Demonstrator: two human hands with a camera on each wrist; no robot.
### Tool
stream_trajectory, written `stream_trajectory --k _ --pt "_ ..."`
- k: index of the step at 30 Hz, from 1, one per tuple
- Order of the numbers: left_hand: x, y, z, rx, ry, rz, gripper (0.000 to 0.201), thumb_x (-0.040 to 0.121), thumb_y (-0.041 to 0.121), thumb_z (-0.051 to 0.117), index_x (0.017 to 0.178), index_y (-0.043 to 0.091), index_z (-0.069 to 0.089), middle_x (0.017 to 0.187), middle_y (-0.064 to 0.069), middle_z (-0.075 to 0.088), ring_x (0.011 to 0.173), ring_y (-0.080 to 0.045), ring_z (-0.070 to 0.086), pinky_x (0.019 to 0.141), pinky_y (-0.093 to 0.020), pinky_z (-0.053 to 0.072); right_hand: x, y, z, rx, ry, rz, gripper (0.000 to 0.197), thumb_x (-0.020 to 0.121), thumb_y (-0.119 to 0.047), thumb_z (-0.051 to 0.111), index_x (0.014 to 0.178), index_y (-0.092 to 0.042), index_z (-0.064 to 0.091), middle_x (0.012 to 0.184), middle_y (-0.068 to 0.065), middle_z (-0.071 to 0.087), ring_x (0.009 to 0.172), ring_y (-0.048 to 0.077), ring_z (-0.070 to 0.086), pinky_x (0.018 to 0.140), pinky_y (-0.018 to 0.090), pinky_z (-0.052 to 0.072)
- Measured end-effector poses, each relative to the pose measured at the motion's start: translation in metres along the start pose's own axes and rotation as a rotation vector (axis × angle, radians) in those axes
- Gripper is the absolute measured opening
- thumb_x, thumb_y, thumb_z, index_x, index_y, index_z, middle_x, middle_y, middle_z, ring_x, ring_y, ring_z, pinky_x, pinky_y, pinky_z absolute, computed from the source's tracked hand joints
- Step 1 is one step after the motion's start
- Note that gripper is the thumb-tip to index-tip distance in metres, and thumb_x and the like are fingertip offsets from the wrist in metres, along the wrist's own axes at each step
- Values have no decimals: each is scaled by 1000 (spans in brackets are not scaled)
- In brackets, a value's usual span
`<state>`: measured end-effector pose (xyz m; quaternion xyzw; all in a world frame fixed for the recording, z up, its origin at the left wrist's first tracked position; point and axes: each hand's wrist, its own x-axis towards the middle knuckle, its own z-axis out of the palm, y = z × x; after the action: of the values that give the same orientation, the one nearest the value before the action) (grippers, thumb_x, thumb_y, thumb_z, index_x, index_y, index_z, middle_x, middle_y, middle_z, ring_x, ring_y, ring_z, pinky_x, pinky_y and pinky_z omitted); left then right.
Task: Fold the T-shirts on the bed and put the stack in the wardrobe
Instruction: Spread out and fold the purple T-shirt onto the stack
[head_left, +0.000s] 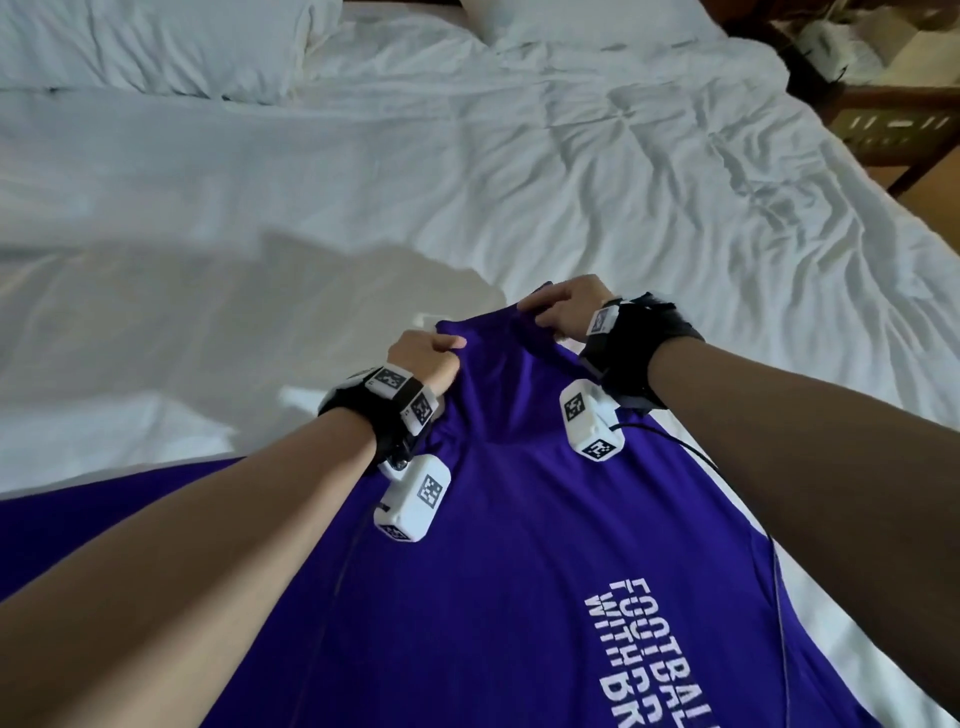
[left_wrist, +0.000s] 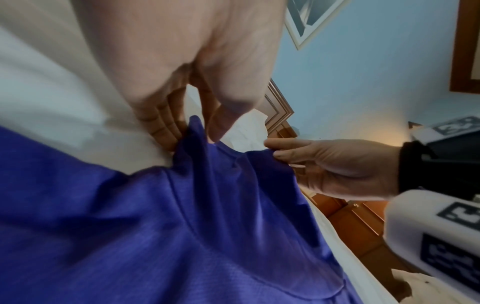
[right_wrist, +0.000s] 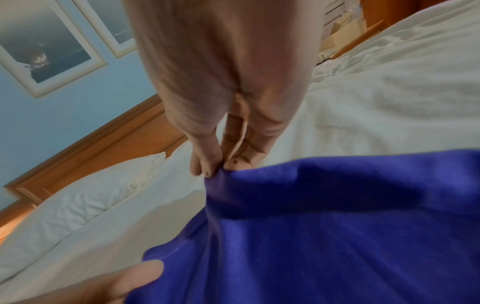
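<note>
A purple T-shirt (head_left: 519, 545) with white lettering lies stretched over the near part of the white bed (head_left: 363, 182). My left hand (head_left: 426, 358) grips its far edge on the left, fingers curled into the cloth. My right hand (head_left: 561, 306) pinches the same edge a little further right and higher. In the left wrist view the left hand (left_wrist: 197, 131) clamps the T-shirt (left_wrist: 155, 226) between thumb and fingers, and the right hand (left_wrist: 324, 166) holds the edge beside it. In the right wrist view the right hand (right_wrist: 215, 164) pinches a bunched corner of the T-shirt (right_wrist: 337, 226).
White pillows (head_left: 156, 47) lie at the head of the bed, against a wooden headboard (right_wrist: 85, 144). A wooden bedside table (head_left: 893, 119) stands past the bed's right edge. Framed pictures (right_wrist: 44, 51) hang on the blue wall.
</note>
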<state>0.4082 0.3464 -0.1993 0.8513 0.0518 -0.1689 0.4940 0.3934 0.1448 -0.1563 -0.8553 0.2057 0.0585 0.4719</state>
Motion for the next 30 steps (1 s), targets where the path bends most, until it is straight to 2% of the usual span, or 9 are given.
stream_trajectory --k 4,7,10,12,14,17,22,27,30 --pt "7 0 -1 60 -23 -24 32 84 7 63 111 22 72 115 -1 71 108 -18 64 95 -20 45 4 -12 5 -47 49 -5 49 86 10 37 109 -16 72 50 -3 52 38 6 43 37 10 32" --pt "13 -4 -8 56 -13 25 39 84 5 62 119 20 69 126 1 64 118 -17 58 103 -21 40 12 -12 2 -85 58 -20 49 90 7 38 118 -19 68 66 0 52 52 10 41 39 8 32" --pt "12 -7 -13 145 -96 102 48 86 5 56 131 20 60 136 4 56 127 -16 50 96 -13 33 17 -5 5 -75 31 -47 42 95 -2 45 129 -20 62 118 4 64 96 16 60 82 10 46" --pt "12 -5 -17 203 -166 130 54 81 14 53 135 16 56 142 0 50 132 -19 45 107 -20 31 19 6 10 -157 -11 -62 47 100 -15 44 145 -26 42 150 1 41 135 23 40 113 25 29" --pt "9 -7 -24 247 -192 158 67 78 22 51 144 17 45 153 -6 35 139 -25 37 115 -30 27 6 16 20 -341 30 -59 58 101 -29 41 152 -37 14 162 -1 8 148 28 7 119 46 8" --pt "-19 -21 -49 371 -166 281 56 96 19 47 150 16 35 159 -9 24 145 -23 26 115 -25 18 -46 22 49 -533 97 -206 64 100 -35 40 152 -39 5 162 -5 -9 148 22 -9 114 59 -2" --pt "-72 -94 -127 794 -170 388 40 89 42 37 113 23 63 113 3 62 105 -21 56 93 -41 43 -115 35 120 -630 -74 -660 48 92 -31 45 139 -20 50 146 -2 44 143 18 25 111 65 8" --pt "-71 -122 -229 1138 -235 214 46 67 58 32 95 31 58 94 6 68 94 -24 63 81 -33 42 -94 -9 153 -817 -287 -515 51 91 -51 52 134 -25 51 126 -3 53 130 21 36 112 65 -2" --pt "-56 -133 -278 1109 -218 123 10 78 43 56 81 33 54 84 5 63 93 -30 63 74 -32 45 -82 -39 160 -789 -347 -477 28 86 -48 61 104 -28 67 106 -10 60 120 19 41 109 64 16"
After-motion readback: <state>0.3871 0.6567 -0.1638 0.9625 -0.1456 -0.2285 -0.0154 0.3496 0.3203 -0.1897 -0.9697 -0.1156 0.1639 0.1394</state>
